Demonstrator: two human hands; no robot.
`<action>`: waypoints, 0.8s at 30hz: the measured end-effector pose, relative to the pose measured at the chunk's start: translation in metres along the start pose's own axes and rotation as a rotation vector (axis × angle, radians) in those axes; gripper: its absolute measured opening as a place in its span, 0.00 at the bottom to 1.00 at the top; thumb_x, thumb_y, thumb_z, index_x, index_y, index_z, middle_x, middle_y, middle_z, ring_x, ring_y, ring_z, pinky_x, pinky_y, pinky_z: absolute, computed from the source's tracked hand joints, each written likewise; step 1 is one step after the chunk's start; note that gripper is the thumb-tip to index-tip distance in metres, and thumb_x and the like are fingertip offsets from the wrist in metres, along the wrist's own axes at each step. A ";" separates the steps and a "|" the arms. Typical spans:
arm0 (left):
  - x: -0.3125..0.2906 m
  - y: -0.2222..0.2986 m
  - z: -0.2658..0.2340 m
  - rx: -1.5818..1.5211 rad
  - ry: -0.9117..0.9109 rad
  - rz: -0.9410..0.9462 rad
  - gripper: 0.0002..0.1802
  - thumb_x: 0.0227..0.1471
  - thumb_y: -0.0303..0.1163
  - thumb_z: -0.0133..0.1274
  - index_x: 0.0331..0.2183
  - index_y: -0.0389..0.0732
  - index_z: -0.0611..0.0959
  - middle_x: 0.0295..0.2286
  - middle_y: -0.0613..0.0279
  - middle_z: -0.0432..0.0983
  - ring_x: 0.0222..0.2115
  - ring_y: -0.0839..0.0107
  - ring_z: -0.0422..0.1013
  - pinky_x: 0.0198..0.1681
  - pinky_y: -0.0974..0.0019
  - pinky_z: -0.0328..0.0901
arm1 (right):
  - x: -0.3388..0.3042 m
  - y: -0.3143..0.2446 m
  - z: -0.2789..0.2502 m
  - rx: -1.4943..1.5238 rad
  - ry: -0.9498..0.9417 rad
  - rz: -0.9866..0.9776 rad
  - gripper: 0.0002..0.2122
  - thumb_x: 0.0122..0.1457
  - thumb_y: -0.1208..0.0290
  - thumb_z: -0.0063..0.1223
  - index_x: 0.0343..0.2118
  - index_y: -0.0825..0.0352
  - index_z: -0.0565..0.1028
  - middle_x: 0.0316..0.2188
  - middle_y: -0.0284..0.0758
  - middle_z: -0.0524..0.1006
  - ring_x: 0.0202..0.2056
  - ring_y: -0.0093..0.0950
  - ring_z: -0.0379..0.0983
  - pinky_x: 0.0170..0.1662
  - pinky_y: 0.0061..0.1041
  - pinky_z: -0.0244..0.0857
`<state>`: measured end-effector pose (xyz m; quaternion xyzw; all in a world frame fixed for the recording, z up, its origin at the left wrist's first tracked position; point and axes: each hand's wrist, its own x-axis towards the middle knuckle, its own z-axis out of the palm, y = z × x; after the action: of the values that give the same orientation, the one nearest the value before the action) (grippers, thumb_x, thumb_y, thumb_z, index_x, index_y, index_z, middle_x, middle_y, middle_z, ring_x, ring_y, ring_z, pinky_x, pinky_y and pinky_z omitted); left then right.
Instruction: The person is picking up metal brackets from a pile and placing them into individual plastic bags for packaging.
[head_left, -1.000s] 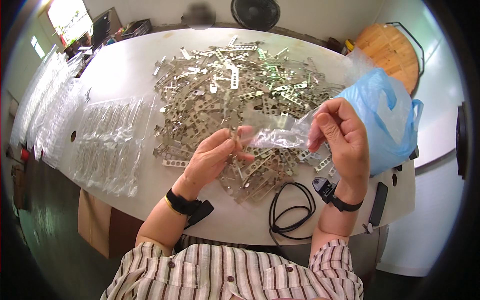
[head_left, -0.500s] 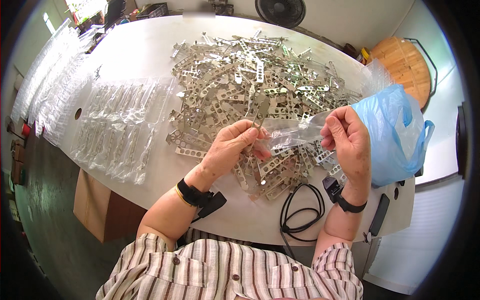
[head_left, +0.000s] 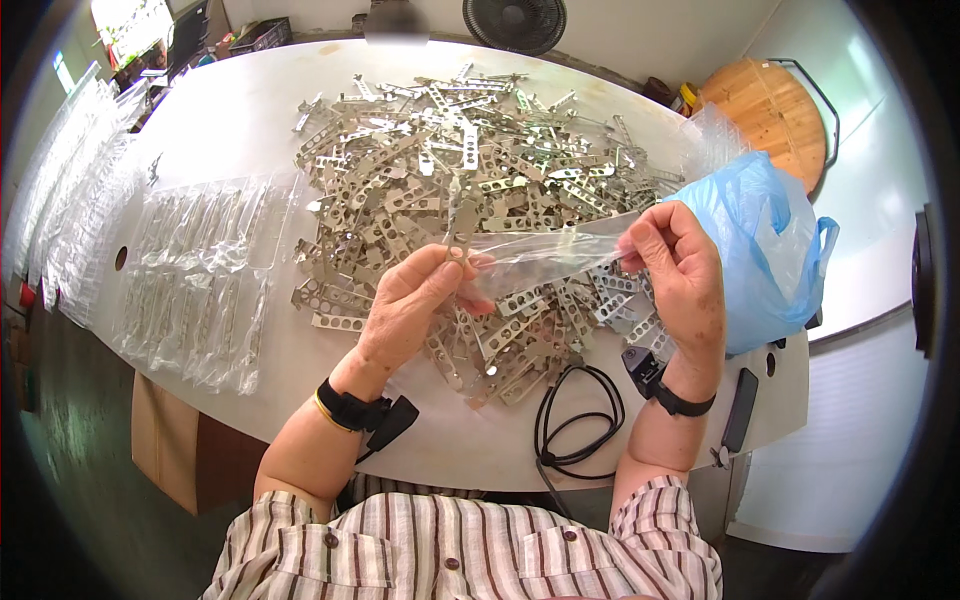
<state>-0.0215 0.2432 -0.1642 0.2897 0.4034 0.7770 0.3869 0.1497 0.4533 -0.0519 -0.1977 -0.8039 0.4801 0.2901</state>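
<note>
Thumb and fingers of the person's left hand (head_left: 415, 295) are closed on a flat metal piece (head_left: 461, 213), which stands up from the grip, and on the near end of a clear plastic sleeve (head_left: 550, 258). Right hand (head_left: 682, 285) pinches the sleeve's other end between thumb and fingertips. The sleeve is drawn out between the two hands, above the pile; whether its mouth is parted I cannot tell from where I stand. Black bands are noted on the left wrist (head_left: 350, 408) and right wrist (head_left: 686, 402), the latter beside a small black device (head_left: 640, 368).

Beneath and beyond the hands, a broad heap of perforated metal strips (head_left: 385, 215) lies in disorder on a pale table (head_left: 320, 390). Left of the heap, a clear tray (head_left: 284, 215) bears metal strips in clear wrapping, laid in two rows. Stacked clear trays (head_left: 65, 190) stand at the table's far left. To the right, just beside the right hand, I find a blue plastic bag (head_left: 770, 265). Near the front edge lie a coiled black cable (head_left: 547, 459) and a long black object (head_left: 740, 410). Behind the table are a round wooden board (head_left: 765, 120) and a dark fan (head_left: 515, 20).
</note>
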 end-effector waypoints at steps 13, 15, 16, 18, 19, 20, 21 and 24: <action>0.000 -0.006 0.002 0.099 -0.032 0.070 0.10 0.68 0.30 0.46 0.42 0.33 0.78 0.48 0.53 0.75 0.37 0.70 0.78 0.43 0.65 0.75 | 0.001 0.005 -0.007 0.002 -0.092 0.033 0.10 0.65 0.66 0.59 0.37 0.68 0.75 0.29 0.27 0.77 0.32 0.16 0.73 0.36 0.18 0.68; 0.001 -0.005 0.002 0.115 -0.031 0.069 0.10 0.68 0.29 0.46 0.42 0.33 0.79 0.50 0.53 0.74 0.37 0.71 0.78 0.43 0.65 0.75 | -0.001 -0.001 -0.005 -0.010 -0.117 0.041 0.10 0.64 0.66 0.61 0.38 0.68 0.75 0.30 0.28 0.77 0.33 0.16 0.73 0.37 0.18 0.68; 0.001 -0.005 0.002 0.118 -0.030 0.066 0.10 0.68 0.29 0.46 0.42 0.33 0.79 0.50 0.53 0.74 0.37 0.71 0.78 0.43 0.65 0.75 | -0.001 -0.004 -0.004 -0.024 -0.145 0.048 0.12 0.63 0.65 0.63 0.39 0.69 0.75 0.31 0.28 0.77 0.34 0.16 0.73 0.38 0.18 0.68; 0.001 -0.005 0.003 0.123 -0.037 0.077 0.10 0.68 0.29 0.45 0.42 0.33 0.79 0.50 0.53 0.74 0.37 0.71 0.78 0.43 0.66 0.75 | -0.004 -0.003 -0.004 -0.021 -0.172 0.063 0.12 0.62 0.65 0.63 0.39 0.68 0.75 0.32 0.28 0.78 0.34 0.16 0.73 0.38 0.18 0.68; 0.001 -0.004 0.003 0.123 -0.035 0.075 0.10 0.68 0.29 0.45 0.42 0.33 0.79 0.50 0.53 0.74 0.37 0.71 0.78 0.43 0.66 0.75 | -0.005 -0.002 -0.005 -0.021 -0.198 0.077 0.13 0.61 0.64 0.64 0.40 0.68 0.76 0.33 0.28 0.78 0.34 0.16 0.73 0.38 0.18 0.68; 0.001 -0.003 0.003 0.147 -0.027 0.078 0.10 0.68 0.29 0.45 0.42 0.34 0.79 0.50 0.53 0.74 0.37 0.71 0.78 0.43 0.66 0.74 | -0.006 -0.003 -0.005 -0.020 -0.199 0.078 0.13 0.61 0.64 0.64 0.40 0.68 0.76 0.33 0.28 0.78 0.34 0.16 0.73 0.38 0.18 0.68; 0.001 -0.002 0.003 0.171 -0.019 0.081 0.10 0.68 0.29 0.45 0.42 0.34 0.79 0.50 0.53 0.74 0.37 0.72 0.78 0.42 0.67 0.74 | -0.006 -0.004 -0.005 -0.012 -0.219 0.090 0.13 0.62 0.65 0.64 0.40 0.69 0.76 0.33 0.28 0.78 0.33 0.16 0.73 0.38 0.18 0.68; 0.002 -0.002 0.003 0.212 -0.031 0.103 0.10 0.68 0.29 0.45 0.42 0.34 0.79 0.50 0.52 0.74 0.37 0.73 0.77 0.41 0.68 0.73 | -0.007 -0.005 -0.006 -0.028 -0.257 0.116 0.11 0.62 0.68 0.62 0.40 0.69 0.76 0.32 0.28 0.78 0.32 0.16 0.71 0.37 0.18 0.67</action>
<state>-0.0196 0.2463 -0.1645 0.3613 0.4619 0.7442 0.3199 0.1589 0.4510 -0.0476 -0.1848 -0.8283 0.5060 0.1539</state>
